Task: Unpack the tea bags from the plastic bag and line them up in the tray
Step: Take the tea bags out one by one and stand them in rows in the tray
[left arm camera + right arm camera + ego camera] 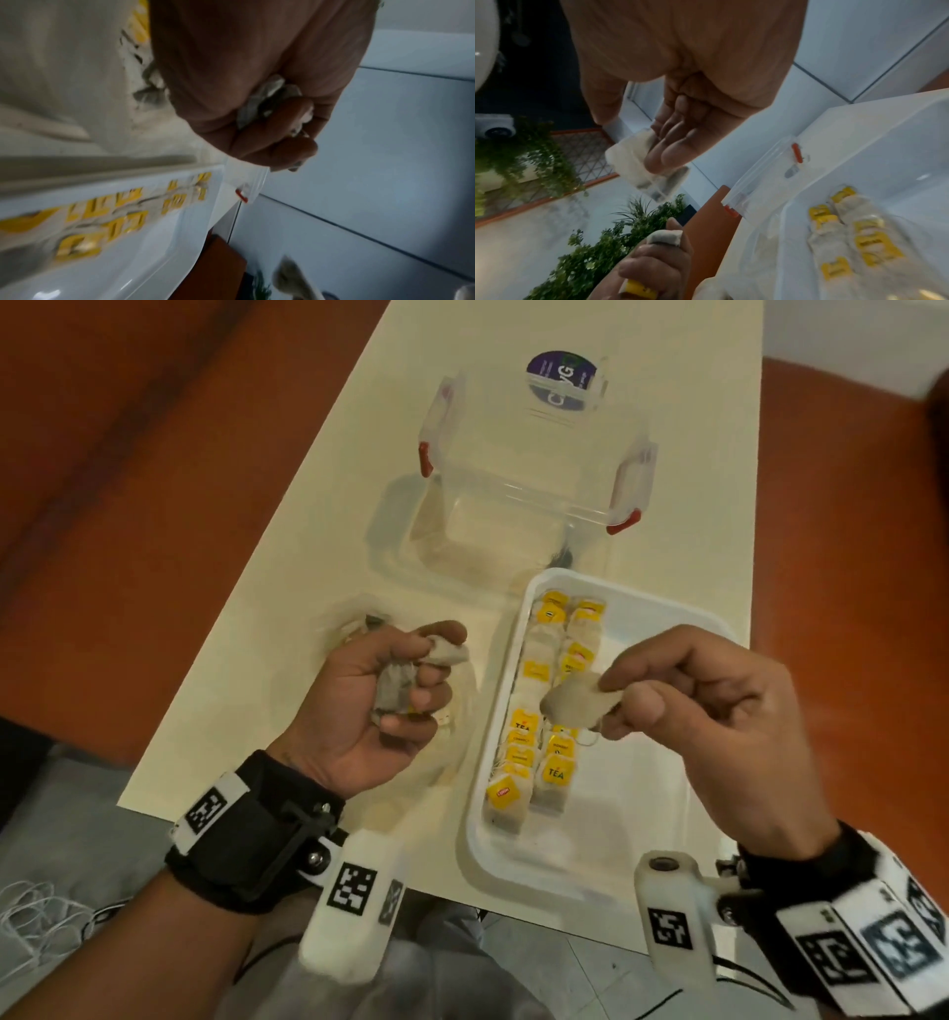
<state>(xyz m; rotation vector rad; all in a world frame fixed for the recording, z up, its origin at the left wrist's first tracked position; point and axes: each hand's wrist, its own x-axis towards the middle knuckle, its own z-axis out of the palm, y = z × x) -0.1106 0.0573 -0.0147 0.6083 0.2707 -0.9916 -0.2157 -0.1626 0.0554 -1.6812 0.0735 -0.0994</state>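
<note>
My left hand (411, 680) is curled round a bunch of tea bags (398, 685), held just left of the white tray (652, 824); the same bunch (267, 97) shows between the fingers in the left wrist view. My right hand (631, 701) pinches a single tea bag (577, 706) between thumb and fingers, above the tray's two rows of tea bags (544, 711) with yellow tags. The pinched tea bag (634, 160) hangs from the fingertips in the right wrist view. The clear plastic bag (359, 629) lies crumpled on the table behind the left hand.
A clear plastic box (529, 454) with red latches stands behind the tray, with its lid (562, 382) at the back. The cream table (287, 557) is narrow; orange floor lies on both sides. The right part of the tray holds no tea bags.
</note>
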